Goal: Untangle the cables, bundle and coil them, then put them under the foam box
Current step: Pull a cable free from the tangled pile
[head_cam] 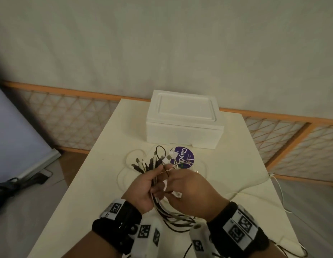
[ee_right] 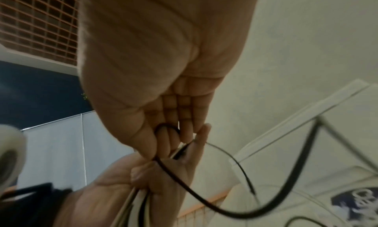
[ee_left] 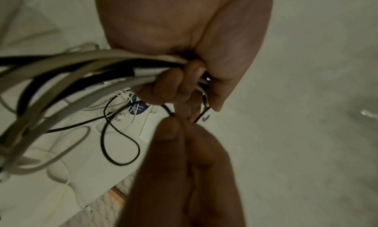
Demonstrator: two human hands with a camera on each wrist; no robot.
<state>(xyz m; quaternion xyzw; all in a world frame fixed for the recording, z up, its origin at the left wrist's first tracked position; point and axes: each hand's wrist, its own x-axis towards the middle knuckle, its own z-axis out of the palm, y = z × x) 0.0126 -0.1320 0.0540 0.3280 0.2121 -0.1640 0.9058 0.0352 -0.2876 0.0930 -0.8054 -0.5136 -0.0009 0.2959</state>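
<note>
Above the middle of the table (head_cam: 98, 183), the left hand (head_cam: 143, 190) clenches a bundle of black and white cables (head_cam: 149, 165), while the right hand (head_cam: 191, 190) pinches one thin black cable (ee_right: 204, 199). The foam box (head_cam: 184, 121) sits closed at the far edge, a purple round sticker (head_cam: 184, 158) just before it, with bare tabletop along the left edge.

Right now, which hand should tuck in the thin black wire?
Probably the right hand: it already pinches the thin black wire, while the left hand grips the black and white cable bundle.

- Dim, warm-grey light throughout; soft shadows, no glare.
- Head view: wide-angle bend at edges, dark left corner.
- Wrist views: close-up blur, noisy.
</note>
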